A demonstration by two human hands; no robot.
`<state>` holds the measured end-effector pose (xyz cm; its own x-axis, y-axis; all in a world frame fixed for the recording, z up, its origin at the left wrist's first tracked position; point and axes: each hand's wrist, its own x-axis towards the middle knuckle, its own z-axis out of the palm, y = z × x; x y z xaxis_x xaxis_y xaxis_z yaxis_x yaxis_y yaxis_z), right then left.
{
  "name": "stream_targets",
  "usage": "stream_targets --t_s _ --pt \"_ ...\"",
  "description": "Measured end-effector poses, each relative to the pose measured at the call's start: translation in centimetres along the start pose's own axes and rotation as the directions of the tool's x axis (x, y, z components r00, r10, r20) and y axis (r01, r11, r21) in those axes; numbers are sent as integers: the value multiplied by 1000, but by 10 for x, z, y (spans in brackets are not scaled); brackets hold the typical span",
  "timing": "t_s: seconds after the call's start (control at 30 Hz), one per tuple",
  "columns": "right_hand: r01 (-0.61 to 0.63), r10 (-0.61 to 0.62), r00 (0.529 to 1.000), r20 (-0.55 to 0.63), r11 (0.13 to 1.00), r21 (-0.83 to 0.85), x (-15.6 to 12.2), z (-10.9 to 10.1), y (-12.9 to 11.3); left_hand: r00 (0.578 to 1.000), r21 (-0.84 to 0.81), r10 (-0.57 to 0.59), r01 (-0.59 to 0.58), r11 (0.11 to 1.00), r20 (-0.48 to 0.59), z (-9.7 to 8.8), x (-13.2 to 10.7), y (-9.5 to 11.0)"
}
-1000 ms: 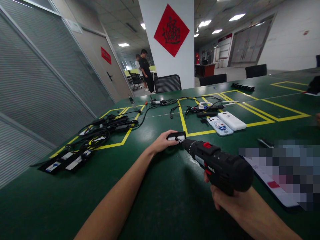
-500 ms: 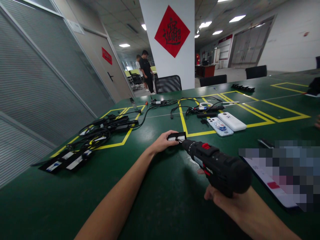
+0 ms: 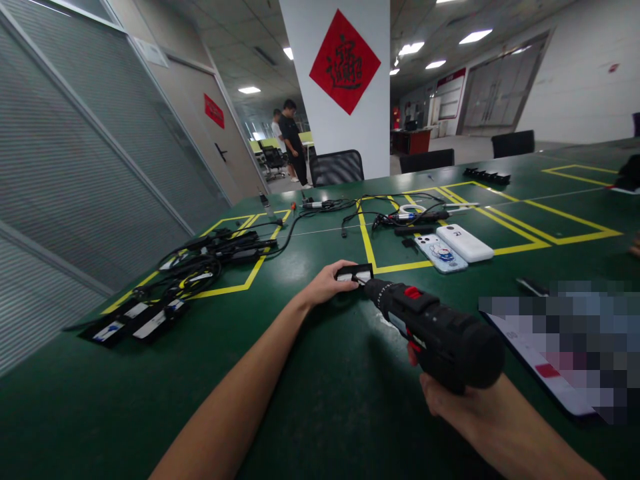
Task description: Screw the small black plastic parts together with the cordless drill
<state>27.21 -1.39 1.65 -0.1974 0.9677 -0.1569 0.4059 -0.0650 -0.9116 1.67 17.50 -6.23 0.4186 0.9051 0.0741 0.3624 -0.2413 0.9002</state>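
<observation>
My right hand [image 3: 450, 397] is wrapped round the grip of a black cordless drill [image 3: 435, 327] with red switches. The drill points forward and left, its bit reaching a small black box-like part [image 3: 361, 269] with a white inner face. Whether the bit touches that part or a screw in it is too small to tell. On the part's left end, my left hand [image 3: 327, 285] is closed, thumb in front and fingers behind, pressing it to the green table [image 3: 310, 373]. Most fingers of my right hand are hidden behind the drill.
A tangle of black cables [image 3: 225, 250] lies on the left, beside black-and-white parts [image 3: 150, 325]. Ahead right are a phone [image 3: 441, 253], a white power bank [image 3: 465, 243] and more cables [image 3: 410, 217]. A partly blurred tablet [image 3: 543, 367] lies right of the drill. Two people stand far back.
The fingers of my right hand have drawn in round the drill's grip, near its trigger. The drill, the black part and my left hand stay almost where they were.
</observation>
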Motion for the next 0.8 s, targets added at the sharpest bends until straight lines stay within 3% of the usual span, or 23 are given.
stream_targets --t_s 0.23,0.8 --pt "-55 55 998 1 998 -9 0 0 1 1000 1 -8 8 1000 -1 0 -1 2" --pt "-47 46 999 20 998 29 1 -1 0 1000 -3 3 -3 1000 3 -1 0 -1"
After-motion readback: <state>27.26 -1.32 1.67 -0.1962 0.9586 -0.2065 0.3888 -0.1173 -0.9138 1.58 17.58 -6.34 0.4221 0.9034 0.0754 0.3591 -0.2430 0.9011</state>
